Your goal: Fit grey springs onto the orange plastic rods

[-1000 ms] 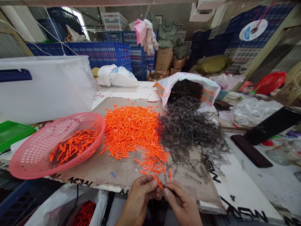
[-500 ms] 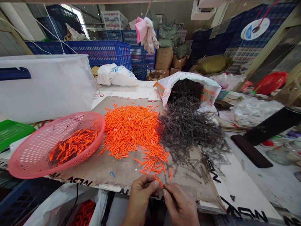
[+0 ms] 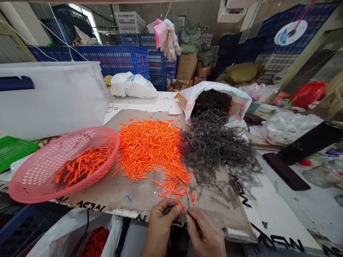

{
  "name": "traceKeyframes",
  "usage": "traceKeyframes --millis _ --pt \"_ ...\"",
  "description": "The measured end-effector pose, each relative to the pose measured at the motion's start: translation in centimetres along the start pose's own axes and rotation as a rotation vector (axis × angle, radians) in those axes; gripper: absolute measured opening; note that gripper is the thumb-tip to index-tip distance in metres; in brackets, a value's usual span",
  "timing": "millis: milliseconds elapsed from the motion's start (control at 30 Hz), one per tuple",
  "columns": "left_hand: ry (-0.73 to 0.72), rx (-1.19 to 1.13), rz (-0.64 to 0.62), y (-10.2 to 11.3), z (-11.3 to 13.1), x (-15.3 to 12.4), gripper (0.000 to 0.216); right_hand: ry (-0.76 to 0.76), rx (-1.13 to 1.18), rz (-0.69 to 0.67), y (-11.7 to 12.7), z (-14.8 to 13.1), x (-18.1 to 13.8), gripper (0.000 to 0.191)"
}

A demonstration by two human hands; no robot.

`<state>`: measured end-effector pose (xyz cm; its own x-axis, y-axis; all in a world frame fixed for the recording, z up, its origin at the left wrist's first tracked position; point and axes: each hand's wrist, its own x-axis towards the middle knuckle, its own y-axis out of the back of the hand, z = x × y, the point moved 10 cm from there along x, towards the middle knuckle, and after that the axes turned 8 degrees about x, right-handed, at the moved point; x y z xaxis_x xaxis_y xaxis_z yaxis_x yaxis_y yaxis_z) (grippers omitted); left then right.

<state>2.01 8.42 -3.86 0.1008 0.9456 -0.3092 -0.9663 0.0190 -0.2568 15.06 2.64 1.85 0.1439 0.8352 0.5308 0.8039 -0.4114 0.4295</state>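
Stick [image 3: 181, 206], orange, stays pinched in the left hand [image 3: 161, 225], now angled straighter ahead; the right hand [image 3: 205, 230] pinches narrowly, contents unclear.

A white table [image 3: 284, 200] carries a grey-brown board [image 3: 144, 189]. Orange plastic pieces [image 3: 150, 146] and dark springs [image 3: 217, 146] lie heaped on it, beside a pink basket [image 3: 34, 171].

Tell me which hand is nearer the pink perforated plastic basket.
Left. The left hand is to the right of the pink basket, apart from it; the right hand is farther right.
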Motion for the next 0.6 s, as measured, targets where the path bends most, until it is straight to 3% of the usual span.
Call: traceKeyframes --millis 233,600 --pt "-0.085 0.095 -0.007 0.0 1.1 -0.3 0.021 0.126 -0.152 0.043 0.0 -0.9 -0.4 0.015" --pt "-0.017 0.054 -0.011 -0.3 0.7 -0.5 0.021 -0.036 -0.016 0.009 -0.5 0.5 -0.3 0.021"
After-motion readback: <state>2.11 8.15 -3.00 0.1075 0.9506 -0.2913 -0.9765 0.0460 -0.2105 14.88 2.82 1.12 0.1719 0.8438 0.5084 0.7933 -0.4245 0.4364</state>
